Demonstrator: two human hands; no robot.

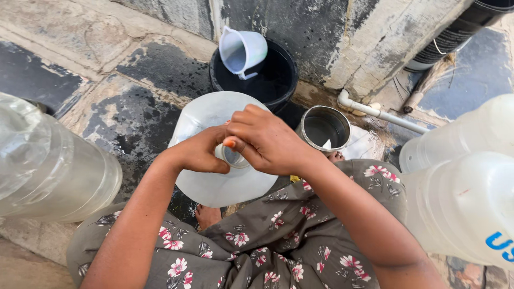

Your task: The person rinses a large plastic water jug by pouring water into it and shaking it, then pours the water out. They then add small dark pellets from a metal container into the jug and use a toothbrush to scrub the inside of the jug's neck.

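Jug (222, 184) stands upright on the floor (134, 118), mouth up, both hands' fingers (251, 140) closed around its one cap (233, 156), one bucket (278, 80) beyond.

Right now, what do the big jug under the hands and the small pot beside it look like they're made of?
Big jug: translucent whitish plastic, judging by its cloudy, light-passing wall. Small pot: probably steel, given its shiny grey reflective rim.

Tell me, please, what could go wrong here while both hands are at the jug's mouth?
1. The jug rests tilted on the lap, so it may slip or spill if it holds water.
2. The metal cup stands close by the right hand; an elbow could tip it.
3. The floor looks wet, perhaps slippery.
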